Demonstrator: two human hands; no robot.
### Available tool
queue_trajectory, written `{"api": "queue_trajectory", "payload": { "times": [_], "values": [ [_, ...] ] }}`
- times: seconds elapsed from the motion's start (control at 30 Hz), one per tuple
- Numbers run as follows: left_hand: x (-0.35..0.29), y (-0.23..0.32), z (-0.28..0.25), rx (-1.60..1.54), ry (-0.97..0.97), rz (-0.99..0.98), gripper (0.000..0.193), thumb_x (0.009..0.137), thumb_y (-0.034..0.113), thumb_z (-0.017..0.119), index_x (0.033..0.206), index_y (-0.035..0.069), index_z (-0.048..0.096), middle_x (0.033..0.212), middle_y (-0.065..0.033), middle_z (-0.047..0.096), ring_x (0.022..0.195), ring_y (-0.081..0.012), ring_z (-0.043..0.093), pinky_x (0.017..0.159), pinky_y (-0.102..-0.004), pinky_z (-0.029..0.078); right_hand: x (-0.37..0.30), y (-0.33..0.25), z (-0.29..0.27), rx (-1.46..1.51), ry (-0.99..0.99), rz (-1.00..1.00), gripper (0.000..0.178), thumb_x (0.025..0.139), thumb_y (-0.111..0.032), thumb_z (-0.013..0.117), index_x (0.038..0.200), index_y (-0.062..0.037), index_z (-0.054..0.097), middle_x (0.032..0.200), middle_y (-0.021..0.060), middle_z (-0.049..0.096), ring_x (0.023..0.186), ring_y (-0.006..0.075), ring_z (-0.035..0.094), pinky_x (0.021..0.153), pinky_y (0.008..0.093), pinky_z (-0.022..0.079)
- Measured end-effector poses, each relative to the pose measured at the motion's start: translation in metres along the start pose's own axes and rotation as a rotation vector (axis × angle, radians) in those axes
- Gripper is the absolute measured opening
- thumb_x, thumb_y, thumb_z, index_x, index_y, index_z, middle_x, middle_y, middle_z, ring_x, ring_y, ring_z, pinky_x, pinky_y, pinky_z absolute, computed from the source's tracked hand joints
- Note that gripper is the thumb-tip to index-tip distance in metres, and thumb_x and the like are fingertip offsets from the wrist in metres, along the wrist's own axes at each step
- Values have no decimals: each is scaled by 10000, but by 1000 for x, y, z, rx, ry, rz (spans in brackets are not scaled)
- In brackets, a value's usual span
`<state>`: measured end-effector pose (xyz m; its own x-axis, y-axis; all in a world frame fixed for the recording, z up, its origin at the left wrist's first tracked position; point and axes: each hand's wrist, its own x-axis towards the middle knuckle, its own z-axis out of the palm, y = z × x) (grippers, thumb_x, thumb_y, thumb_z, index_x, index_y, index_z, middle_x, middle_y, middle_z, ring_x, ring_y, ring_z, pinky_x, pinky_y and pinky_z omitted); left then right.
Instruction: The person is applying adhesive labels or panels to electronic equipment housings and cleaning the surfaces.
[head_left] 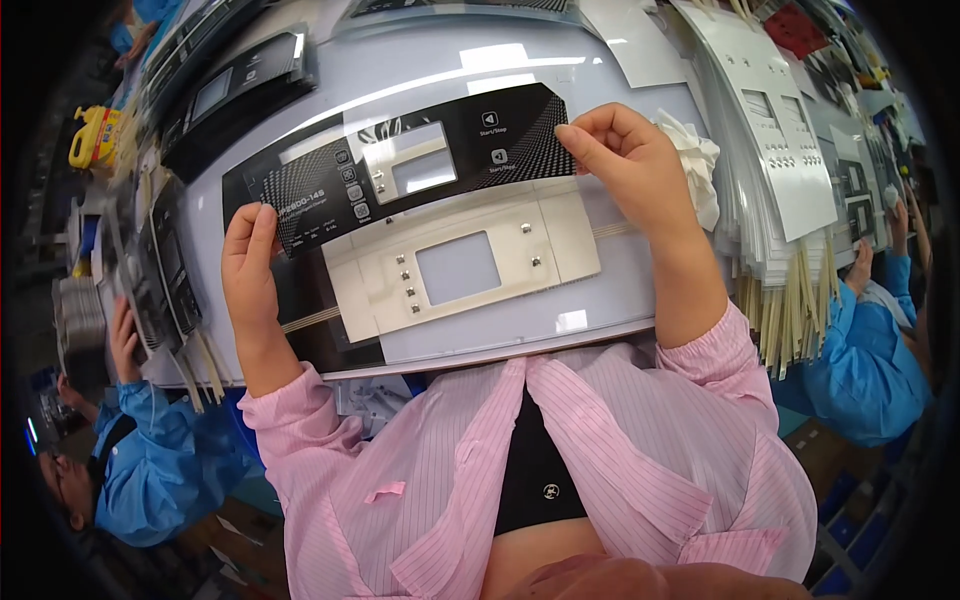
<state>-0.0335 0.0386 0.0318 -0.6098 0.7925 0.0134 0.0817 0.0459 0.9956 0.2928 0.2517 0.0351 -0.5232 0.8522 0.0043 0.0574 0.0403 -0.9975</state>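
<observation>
A glossy black overlay panel [440, 112] with a window cutout, dotted corners and printed button marks is stretched between my two hands, tilted with its right end higher. My left hand [250, 265] pinches its lower left end between thumb and fingers. My right hand [625, 150] pinches the right edge the same way. Just below it lies a cream backing sheet [380, 290] with a rectangular window and several small metal domes. Its upper part is hidden behind the black panel. Under the sheet's left side, a dark panel [310, 290] shows in part.
Crumpled white paper [695, 165] sits beside my right hand. Stacked white sheets with strip tails [780, 180] stand at the right; stacked black panels [240, 90] lie at the upper left. A yellow jug [93, 138] is farther left. People in blue [860, 350] work at both sides.
</observation>
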Motion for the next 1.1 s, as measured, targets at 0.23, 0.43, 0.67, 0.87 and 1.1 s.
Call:
{"api": "queue_trajectory", "payload": {
  "times": [0.23,0.43,0.67,0.87,1.1],
  "values": [
    [11,-22,-11,401,-169,131,124,914,65,621,812,5,582,1158,-110,600,1228,-243,489,1060,-364,308,6,6,-8,-365,24,51,145,855,-170,760,836,-59,669,810,-50,612,746,39,522,656,202,416],
    [16,-23,-10,441,-229,125,127,911,61,609,806,11,557,1186,-102,604,1288,-274,462,1085,-384,283,11,15,-11,-371,-11,-5,139,809,-126,777,815,-29,677,945,1,617,808,82,551,709,212,433],
    [15,-23,-14,453,-250,81,127,909,62,597,804,17,540,1245,-120,577,1335,-284,415,1098,-399,257,14,16,-10,-397,3,2,136,800,-98,775,824,-11,674,944,18,612,826,104,573,733,237,460],
    [16,-26,-14,415,-237,63,128,903,57,602,800,18,538,1247,-119,573,1337,-277,414,1096,-393,255,14,17,-10,-381,-6,-7,122,805,-80,765,830,-6,671,951,32,610,829,116,582,744,242,470],
    [15,-25,-15,428,-239,70,132,904,59,604,799,18,535,1256,-117,569,1339,-274,412,1096,-388,248,14,20,-9,-428,-7,-41,117,804,-68,761,836,-3,669,956,40,605,831,124,590,749,245,480]
  ]
}}
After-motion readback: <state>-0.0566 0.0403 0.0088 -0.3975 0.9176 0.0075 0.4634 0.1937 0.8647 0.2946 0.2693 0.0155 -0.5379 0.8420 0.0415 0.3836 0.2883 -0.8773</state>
